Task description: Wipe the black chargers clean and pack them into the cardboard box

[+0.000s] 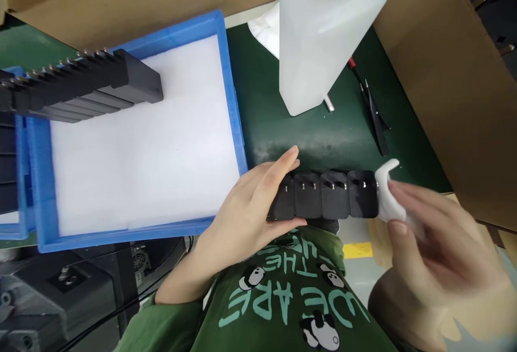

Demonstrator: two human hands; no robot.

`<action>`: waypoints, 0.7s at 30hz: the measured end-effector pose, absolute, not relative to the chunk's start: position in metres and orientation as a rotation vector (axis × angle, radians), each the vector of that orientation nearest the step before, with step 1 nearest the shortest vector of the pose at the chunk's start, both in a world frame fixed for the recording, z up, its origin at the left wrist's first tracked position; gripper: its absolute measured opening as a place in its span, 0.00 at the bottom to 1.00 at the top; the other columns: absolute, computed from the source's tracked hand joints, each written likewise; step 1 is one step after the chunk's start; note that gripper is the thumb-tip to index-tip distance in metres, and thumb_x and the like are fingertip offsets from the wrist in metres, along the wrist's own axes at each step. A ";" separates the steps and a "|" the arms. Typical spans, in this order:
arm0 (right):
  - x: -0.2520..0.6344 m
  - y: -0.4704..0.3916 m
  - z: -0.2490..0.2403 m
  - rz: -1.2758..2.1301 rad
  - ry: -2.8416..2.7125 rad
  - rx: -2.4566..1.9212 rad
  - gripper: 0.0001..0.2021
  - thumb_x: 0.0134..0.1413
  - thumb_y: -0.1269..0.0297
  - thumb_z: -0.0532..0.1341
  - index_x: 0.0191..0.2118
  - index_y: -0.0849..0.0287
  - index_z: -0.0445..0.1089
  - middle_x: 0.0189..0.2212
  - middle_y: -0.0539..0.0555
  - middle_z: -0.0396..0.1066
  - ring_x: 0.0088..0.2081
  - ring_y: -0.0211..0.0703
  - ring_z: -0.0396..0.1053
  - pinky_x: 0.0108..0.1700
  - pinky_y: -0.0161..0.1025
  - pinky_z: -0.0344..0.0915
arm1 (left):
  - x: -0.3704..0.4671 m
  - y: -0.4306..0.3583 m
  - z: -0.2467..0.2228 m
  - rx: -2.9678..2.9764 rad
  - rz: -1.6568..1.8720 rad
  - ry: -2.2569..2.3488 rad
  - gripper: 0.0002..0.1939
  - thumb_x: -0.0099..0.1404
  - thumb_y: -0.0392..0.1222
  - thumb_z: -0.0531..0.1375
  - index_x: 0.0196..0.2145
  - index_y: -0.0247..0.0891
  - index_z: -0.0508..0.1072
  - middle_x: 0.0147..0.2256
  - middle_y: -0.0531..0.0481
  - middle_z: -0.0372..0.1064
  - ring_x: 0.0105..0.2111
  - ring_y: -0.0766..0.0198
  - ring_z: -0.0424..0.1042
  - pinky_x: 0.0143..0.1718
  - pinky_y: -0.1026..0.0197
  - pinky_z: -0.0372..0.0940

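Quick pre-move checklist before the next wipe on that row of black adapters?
1. Left hand grips the row of four black adapters: ok.
2. Right hand holds the white wipe against the row's right end: ok.
3. Adapter prongs face up: ok.
4. Blue tray has bare white foam beside the stacked adapters: ok.
5. White dispenser bottle upright: ok.
6. Wipe dampness: cannot tell.

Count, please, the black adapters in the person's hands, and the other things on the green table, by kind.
Black adapters held in a row: 4
White cloth in the right hand: 1
White bottle: 1
Blue tray: 1
Black tweezers: 1
Total: 8
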State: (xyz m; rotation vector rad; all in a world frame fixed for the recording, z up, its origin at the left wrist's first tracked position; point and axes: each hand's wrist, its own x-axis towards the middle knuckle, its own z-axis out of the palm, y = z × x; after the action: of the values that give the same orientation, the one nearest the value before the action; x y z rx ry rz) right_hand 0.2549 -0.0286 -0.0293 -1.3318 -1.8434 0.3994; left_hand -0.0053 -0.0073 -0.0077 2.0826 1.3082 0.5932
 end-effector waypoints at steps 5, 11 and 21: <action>0.227 -0.047 -0.008 0.303 -2.355 -1.086 0.29 0.50 0.82 0.63 0.61 0.70 0.68 0.53 0.62 0.76 0.38 0.50 0.72 0.38 0.48 0.70 | -0.002 -0.004 -0.008 2.070 0.602 1.315 0.45 0.65 0.37 0.66 0.71 0.43 0.45 0.58 0.43 0.72 0.57 0.52 0.72 0.57 0.51 0.68; 0.188 -0.045 0.000 0.143 -2.435 -1.363 0.25 0.52 0.82 0.60 0.58 0.72 0.68 0.60 0.67 0.68 0.35 0.49 0.69 0.38 0.49 0.67 | -0.002 -0.004 -0.009 2.045 0.555 1.336 0.43 0.64 0.35 0.65 0.69 0.45 0.48 0.58 0.47 0.71 0.55 0.54 0.73 0.56 0.53 0.68; 0.209 -0.050 0.012 0.281 -2.555 -0.984 0.08 0.53 0.74 0.60 0.32 0.54 0.76 0.48 0.54 0.79 0.30 0.46 0.72 0.30 0.43 0.74 | -0.003 -0.005 -0.011 2.033 0.559 1.343 0.44 0.61 0.33 0.64 0.69 0.45 0.48 0.58 0.47 0.72 0.56 0.51 0.72 0.57 0.49 0.67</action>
State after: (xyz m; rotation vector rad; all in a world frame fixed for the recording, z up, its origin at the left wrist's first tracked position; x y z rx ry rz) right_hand 0.2089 -0.0496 0.0115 -0.9835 -2.5546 0.2813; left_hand -0.0029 -0.0054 -0.0107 2.0329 1.3432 0.5594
